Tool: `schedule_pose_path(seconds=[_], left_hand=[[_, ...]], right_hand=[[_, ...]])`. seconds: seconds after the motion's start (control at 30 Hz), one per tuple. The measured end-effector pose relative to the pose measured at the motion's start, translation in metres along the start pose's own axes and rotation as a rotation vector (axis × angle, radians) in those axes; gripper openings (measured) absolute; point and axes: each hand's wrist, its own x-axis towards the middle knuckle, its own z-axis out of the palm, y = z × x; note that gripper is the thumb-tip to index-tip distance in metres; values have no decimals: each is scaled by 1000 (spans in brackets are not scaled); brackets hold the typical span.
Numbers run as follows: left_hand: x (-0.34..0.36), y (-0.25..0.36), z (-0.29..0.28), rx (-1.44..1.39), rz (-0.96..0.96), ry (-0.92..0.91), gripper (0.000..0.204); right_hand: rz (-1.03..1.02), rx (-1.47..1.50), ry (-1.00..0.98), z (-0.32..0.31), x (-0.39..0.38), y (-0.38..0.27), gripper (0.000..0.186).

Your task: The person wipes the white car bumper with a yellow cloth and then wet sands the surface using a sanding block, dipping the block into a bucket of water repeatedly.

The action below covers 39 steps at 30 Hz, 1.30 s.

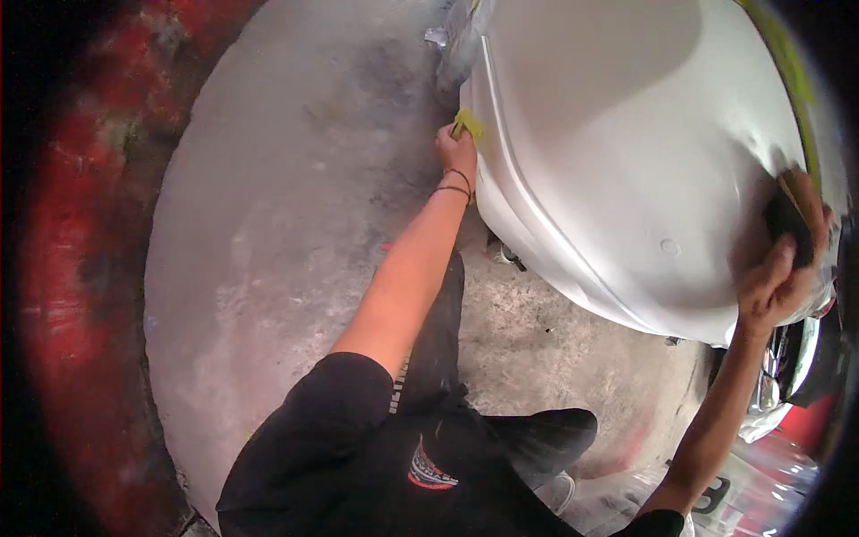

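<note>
Head view: the left hand [456, 148] is closed, its fingers bent tightly round a crumpled yellow piece [469, 122] that pokes out above and to the right of them; whether it is cloth or paper I cannot tell. These fingers sit right at the left edge of a large, smooth white panel [599, 134], which spreads away to their right. Just below them, two thin dark bands [455, 182] circle the wrist.

The right hand [783, 268] is partly closed round a dark pad [787, 222], with the thumb on the near side and the other fingers curved over the far side. Pad and fingers are over the right-hand part of the panel; the view does not show clearly how much of the pad's face touches it. To the left of these fingers, a small round mark [670, 246] shows on the panel. Above them, a yellow-green strip [787, 63] runs along the panel's right border.

Clear plastic sheeting [461, 49] hangs above the left fingers, and more lies well below the right ones. Grey concrete floor [277, 206] stretches out to the left of the left fingers, with a blurred red surface [76, 268] beyond it.
</note>
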Motion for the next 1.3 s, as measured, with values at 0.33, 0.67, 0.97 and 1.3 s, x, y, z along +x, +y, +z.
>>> schedule_pose_path(seconds=[0.33, 0.67, 0.97, 1.3], left_hand=[[263, 40, 63, 1397, 655, -444, 35], [94, 108, 75, -244, 112, -372, 47], [-105, 123, -22, -50, 57, -451, 65], [-363, 113, -19, 318, 428, -261, 86]], right_hand=[[100, -126, 209, 8, -102, 75, 47], [685, 164, 442, -72, -187, 121, 47], [-89, -184, -41, -10, -2, 6, 45], [143, 170, 434, -19, -25, -31, 36]])
